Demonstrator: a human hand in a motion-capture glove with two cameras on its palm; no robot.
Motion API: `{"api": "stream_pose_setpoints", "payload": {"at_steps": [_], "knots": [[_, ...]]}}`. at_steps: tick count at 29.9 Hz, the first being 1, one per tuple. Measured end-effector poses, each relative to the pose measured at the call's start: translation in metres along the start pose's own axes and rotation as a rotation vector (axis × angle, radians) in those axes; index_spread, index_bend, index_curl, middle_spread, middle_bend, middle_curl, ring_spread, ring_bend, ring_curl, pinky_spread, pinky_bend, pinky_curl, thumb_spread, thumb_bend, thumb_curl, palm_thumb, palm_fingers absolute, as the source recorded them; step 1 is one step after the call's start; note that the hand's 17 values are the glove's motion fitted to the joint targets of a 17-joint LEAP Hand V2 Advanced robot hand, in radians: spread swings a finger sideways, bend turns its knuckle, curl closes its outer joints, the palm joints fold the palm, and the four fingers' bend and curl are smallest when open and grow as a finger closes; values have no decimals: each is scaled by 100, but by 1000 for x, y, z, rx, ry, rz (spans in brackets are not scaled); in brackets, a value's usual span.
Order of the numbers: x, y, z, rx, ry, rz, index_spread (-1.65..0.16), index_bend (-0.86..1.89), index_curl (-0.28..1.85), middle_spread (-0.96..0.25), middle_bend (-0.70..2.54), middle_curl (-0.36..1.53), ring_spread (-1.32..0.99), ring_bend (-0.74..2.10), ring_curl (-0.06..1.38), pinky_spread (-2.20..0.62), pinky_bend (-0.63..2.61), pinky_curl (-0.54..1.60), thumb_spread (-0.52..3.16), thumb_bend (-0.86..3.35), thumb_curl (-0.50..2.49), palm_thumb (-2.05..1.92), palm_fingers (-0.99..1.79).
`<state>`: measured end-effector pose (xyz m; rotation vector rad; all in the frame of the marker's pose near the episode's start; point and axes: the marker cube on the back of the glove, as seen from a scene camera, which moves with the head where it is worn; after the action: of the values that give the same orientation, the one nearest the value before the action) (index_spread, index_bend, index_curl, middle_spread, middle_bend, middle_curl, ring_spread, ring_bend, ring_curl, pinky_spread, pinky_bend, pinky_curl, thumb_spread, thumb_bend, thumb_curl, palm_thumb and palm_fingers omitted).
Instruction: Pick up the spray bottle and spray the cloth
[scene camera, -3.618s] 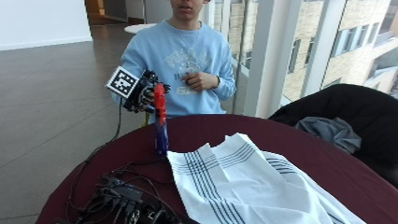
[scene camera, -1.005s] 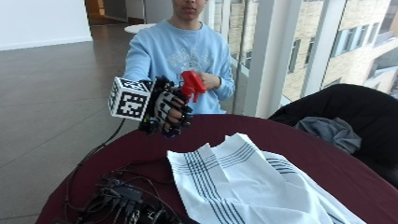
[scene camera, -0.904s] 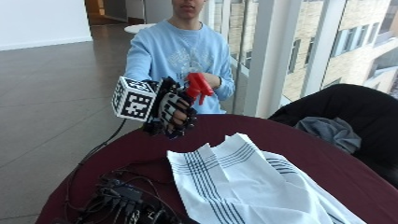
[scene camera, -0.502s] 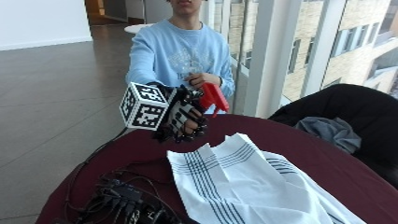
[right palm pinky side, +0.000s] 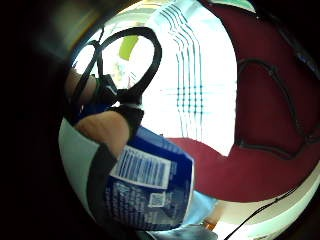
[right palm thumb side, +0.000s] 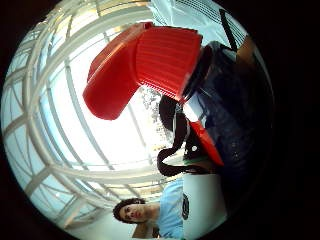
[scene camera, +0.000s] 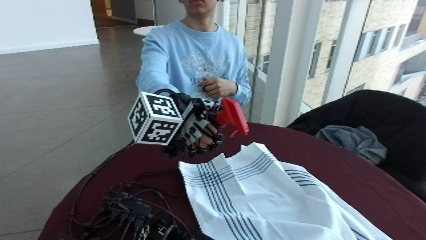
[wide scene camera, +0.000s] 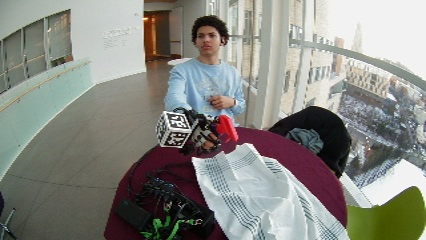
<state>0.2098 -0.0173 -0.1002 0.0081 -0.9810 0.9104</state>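
The spray bottle (scene camera: 229, 117) is off the tabletop, held in the air over the table's far edge, just in front of the person's chest. Its red trigger head (right palm thumb side: 145, 65) points out over the cloth (scene camera: 266, 195); the body below is dark blue with a white printed label and a barcode (right palm pinky side: 150, 190). The black-gloved right hand (scene camera: 196, 131) has its fingers curled round that body, covering most of it in the outside view, so only the red head and a sliver of the blue show there. The bottle tilts, head leaning toward the cloth.

The cloth is white with groups of thin dark stripes, lying rumpled and spread from near the middle of the round maroon table (scene camera: 333, 155) toward its near edge. Nothing stands between the nozzle and the cloth; the two are apart.

At the table's near left edge sits a tangle of black cables and small devices (scene camera: 133, 217), with one cable trailing across the maroon top beside the cloth. The bare left hand (scene camera: 216, 88) is held closed against the light blue sweatshirt (scene camera: 186, 55), clear of the bottle. Beyond the table's right edge a black chair (scene camera: 373, 120) holds a crumpled grey garment (scene camera: 349, 140). In the wide view a yellow-green chair (wide scene camera: 389, 217) stands at the near right.
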Motion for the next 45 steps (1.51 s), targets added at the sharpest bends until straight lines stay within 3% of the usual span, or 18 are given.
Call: {"api": "stream_pose_setpoints", "payload": {"at_steps": [45], "knots": [[5, -2, 14, -55, 22, 46, -15, 15, 40, -6, 32, 48, 0, 46, 41, 23, 20, 35, 110, -2, 46, 75, 114]]}}
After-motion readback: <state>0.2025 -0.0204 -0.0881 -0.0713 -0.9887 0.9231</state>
